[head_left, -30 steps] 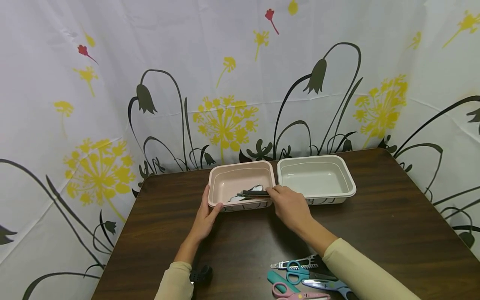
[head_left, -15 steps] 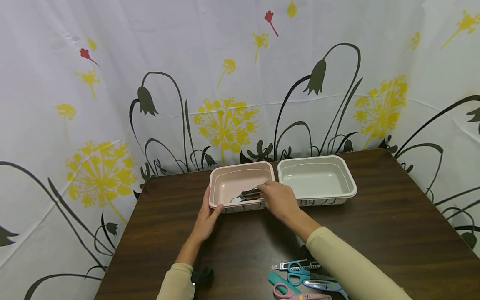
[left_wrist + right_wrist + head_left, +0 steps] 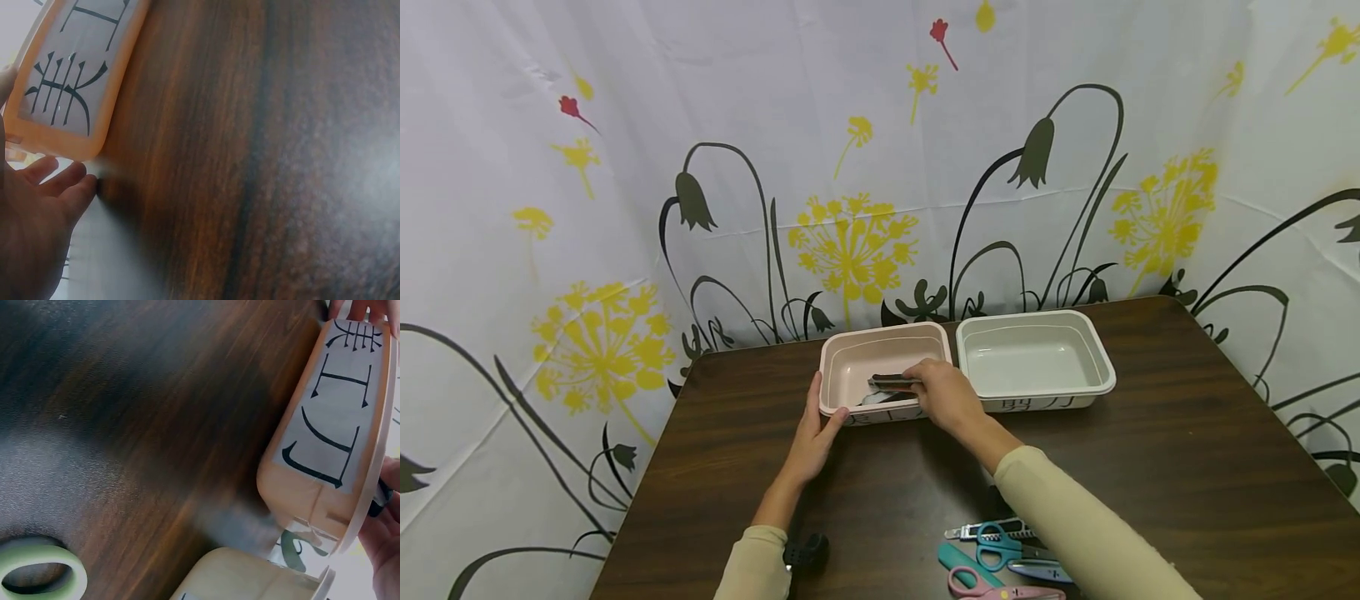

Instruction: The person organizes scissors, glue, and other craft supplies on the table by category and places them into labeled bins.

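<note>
The pink bin (image 3: 853, 354) stands at the back of the table, with large black characters on its front label. My left hand (image 3: 807, 440) grips its front left corner, thumb at the front rim and fingers along the end. Over the inside of this bin, my right hand (image 3: 949, 402) holds a slim dark utility knife (image 3: 886, 381) by its right end. Beneath it in the bin lies a silvery item (image 3: 876, 398), partly covered. In the right wrist view, the knife's dark end (image 3: 379, 499) shows between the fingers, mostly hidden by the rim.
A pale grey-green bin (image 3: 1033, 358) stands just right of the pink one. Near the front lie another utility knife (image 3: 992, 530), teal-handled scissors (image 3: 996, 546), pink scissors (image 3: 973, 587), a teal strip (image 3: 966, 560) and blue scissors (image 3: 1039, 570), partly under the right sleeve.
My right hand has moved left and further over the pink bin, carrying the utility knife along. The left hand has stayed at the bin's corner.
</note>
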Demonstrator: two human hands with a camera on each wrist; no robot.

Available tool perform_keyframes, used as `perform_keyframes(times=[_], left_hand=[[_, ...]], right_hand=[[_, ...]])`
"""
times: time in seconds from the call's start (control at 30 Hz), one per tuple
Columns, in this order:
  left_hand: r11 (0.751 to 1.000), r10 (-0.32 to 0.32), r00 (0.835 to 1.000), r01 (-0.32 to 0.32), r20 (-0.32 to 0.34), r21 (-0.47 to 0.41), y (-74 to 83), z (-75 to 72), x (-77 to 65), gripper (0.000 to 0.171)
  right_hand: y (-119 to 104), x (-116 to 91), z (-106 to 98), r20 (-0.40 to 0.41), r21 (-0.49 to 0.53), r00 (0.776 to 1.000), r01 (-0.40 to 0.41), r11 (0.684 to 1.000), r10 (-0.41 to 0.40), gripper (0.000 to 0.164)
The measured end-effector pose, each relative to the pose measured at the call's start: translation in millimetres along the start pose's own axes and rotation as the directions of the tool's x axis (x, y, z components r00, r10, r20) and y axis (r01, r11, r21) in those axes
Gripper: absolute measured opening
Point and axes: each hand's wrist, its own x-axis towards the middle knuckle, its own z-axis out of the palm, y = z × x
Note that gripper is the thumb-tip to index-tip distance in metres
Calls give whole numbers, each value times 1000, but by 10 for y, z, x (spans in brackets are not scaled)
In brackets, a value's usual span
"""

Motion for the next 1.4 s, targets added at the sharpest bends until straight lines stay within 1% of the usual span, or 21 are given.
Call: perform_keyframes(times=[0.13,0.27,0.37,0.63,0.8,0.9,0.97,1.07,1.17,1.2,1.23,1.4], left_hand=[[1000,10,1000,-10,-5,-5,-4,2,6,75],[1000,14,1000,-14,-4,-10,-6,6,8,75],[1000,12,1000,-12,-3,-14,-7,10,6,75],[1000,16,1000,-16,-14,-4,19,16,-5,74],[1000,9,1000,-9,-8,-1,12,12,-3,75],[999,17,1000,-17,-3,-31,-57,11,8,76],[999,22,1000,-22,-6,-42,-143,20,23,77],[999,28,999,-28,-15,-29,-289,39,45,78],[999,38,999,-38,-27,-1,-378,57,57,77],[999,43,999,-43,-27,-2,-389,59,58,77],[999,40,999,-40,-24,-5,-344,53,51,77],[1000,26,999,-26,-23,-3,-354,52,55,77]], right_hand=[[17,31,5,64,31,998,26,999,-28,23],[40,36,19,141,39,989,35,999,-40,23],[52,39,31,161,35,986,30,999,-35,23],[76,44,32,165,-3,985,54,999,-53,29],[89,39,43,156,-4,986,58,998,-56,27],[93,33,56,159,-9,986,61,998,-59,26],[95,29,65,163,-18,985,63,998,-59,26],[98,23,80,149,-21,986,77,997,-73,25],[102,12,95,126,-12,988,94,996,-91,24],[106,10,104,118,-9,988,100,995,-98,24],[109,7,110,111,-9,988,107,994,-105,24],[123,-4,134,92,-14,990,108,994,-107,25]])
